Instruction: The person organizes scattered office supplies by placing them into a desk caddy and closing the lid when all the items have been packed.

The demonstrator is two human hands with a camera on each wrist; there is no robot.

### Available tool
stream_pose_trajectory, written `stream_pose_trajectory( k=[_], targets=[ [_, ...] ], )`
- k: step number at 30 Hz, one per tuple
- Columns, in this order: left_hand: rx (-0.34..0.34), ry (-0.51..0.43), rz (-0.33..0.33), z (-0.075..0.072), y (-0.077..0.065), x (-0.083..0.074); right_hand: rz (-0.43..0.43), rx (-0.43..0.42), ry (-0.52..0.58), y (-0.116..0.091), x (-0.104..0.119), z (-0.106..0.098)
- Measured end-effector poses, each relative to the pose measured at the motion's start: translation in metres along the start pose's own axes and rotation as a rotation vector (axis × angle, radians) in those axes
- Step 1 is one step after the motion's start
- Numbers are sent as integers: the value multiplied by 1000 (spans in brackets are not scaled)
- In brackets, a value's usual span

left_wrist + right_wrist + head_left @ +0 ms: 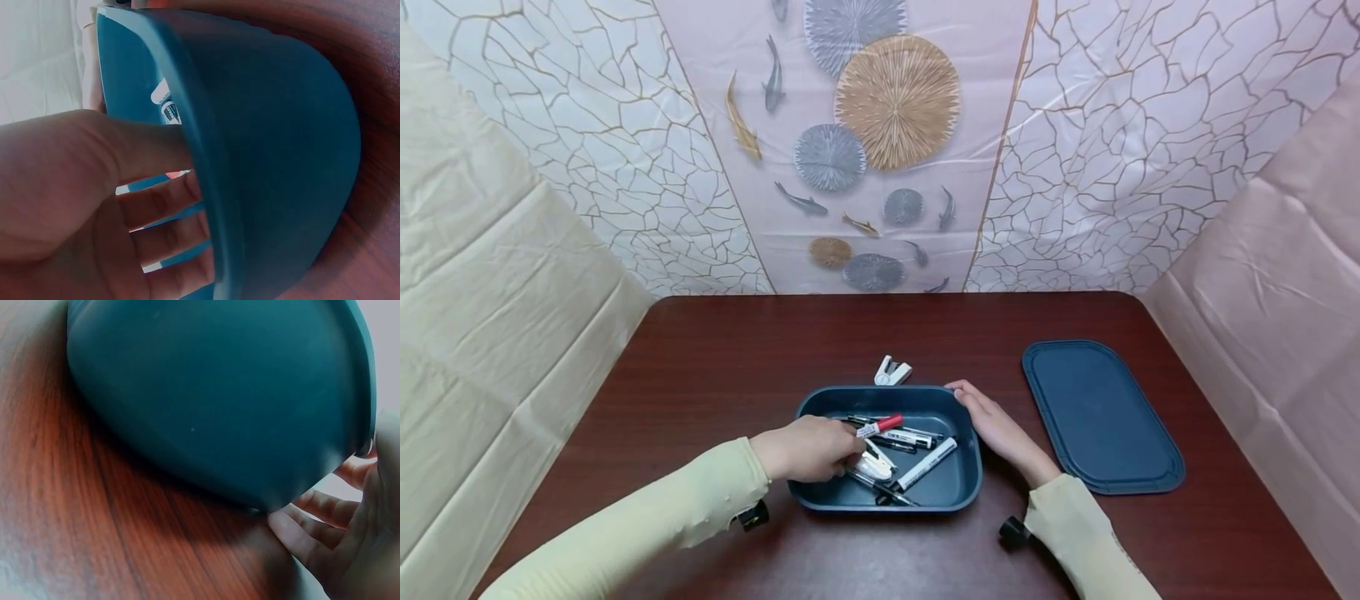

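Observation:
A dark blue plastic box (pixel 967 492) sits on the table, holding several black pens (pixel 887 487) and white markers (pixel 927 464). Inside, a white clip-like thing (pixel 876 463) lies by the left fingertips. My left hand (pixel 815 448) reaches over the box's left rim and seems to pinch a red-capped marker (pixel 880 426) by its near end, though the fingertips are partly hidden. In the left wrist view, thumb and fingers dip behind the rim (pixel 203 134). My right hand (pixel 996 427) holds the box's far right corner, fingers against the outer wall (pixel 219 406).
A second white clip-like thing (pixel 892 372) lies just behind the box. To the right rests a flat blue lid (pixel 1101 417). Fabric panels (pixel 497 275) rise along the table's back and sides. The tabletop is dark red-brown wood (pixel 722 358).

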State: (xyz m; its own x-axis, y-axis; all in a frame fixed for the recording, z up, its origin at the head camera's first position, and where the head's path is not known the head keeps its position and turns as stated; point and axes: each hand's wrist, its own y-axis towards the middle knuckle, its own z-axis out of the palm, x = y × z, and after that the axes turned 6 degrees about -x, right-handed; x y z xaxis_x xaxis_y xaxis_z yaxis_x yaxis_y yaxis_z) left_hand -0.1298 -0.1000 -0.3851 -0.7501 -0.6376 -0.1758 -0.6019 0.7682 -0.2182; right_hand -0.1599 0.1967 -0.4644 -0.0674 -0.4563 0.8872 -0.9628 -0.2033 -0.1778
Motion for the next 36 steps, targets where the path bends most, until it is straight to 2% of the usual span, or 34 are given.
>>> stream_pose_trajectory(
  k=[4,9,13,16,20,24,29,36],
  targets=[
    [18,-13,-7,-5,0,1,-5,2,10,1,0,0],
    [-38,-20,3,-21,1,6,-2,-1,13,1,1,0],
    [-115,-15,-14,-46,2,11,4,1,6,0,1,0],
    [-201,-6,-12,-68,5,18,0,3,4,0,1,-1],
    [-314,-21,-34,-94,15,26,-13,4,12,0,0,-3],
    [-374,-63,-82,-110,28,31,-21,4,8,0,-1,-4],
    [-390,-96,-129,-116,49,35,-16,7,9,0,-1,-2],
    [-347,-72,-167,-110,82,39,-14,1,3,1,0,0]
  ],
)
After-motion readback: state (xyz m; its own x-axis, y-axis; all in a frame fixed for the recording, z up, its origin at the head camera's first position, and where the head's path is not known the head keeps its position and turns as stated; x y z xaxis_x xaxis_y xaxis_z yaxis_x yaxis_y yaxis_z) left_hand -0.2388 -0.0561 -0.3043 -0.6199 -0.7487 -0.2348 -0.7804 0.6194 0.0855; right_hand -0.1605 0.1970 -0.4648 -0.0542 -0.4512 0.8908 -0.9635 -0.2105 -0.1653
